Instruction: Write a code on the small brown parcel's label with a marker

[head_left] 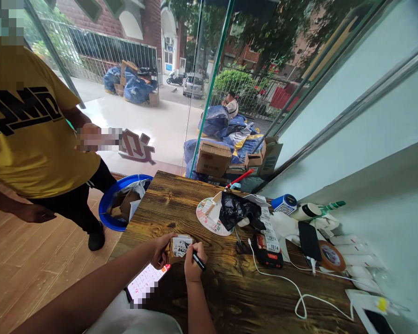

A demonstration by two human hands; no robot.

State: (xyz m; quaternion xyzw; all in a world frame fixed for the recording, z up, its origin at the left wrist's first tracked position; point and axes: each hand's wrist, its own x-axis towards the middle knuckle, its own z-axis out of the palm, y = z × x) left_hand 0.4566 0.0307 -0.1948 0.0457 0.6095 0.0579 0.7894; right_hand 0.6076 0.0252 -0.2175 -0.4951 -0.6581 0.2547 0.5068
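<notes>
My left hand (160,250) grips a small brown parcel (169,256) by its left side, above the wooden table (153,204). A white label (179,247) on the parcel faces up and bears printed and handwritten digits. In my right hand (195,264) is a black marker pen (199,262), its tip end at the label and its back end sticking out to the lower right. Under my left forearm lies a phone (146,280) with a lit screen at the table's edge.
Right of my hands are scissors (239,243), a black plastic bag (238,209) on a round fan (206,217), a label printer (267,253) with a white cable (282,274), and an orange tape roll (331,256). A blue bin (104,218) and a person in a yellow shirt (38,153) stand left.
</notes>
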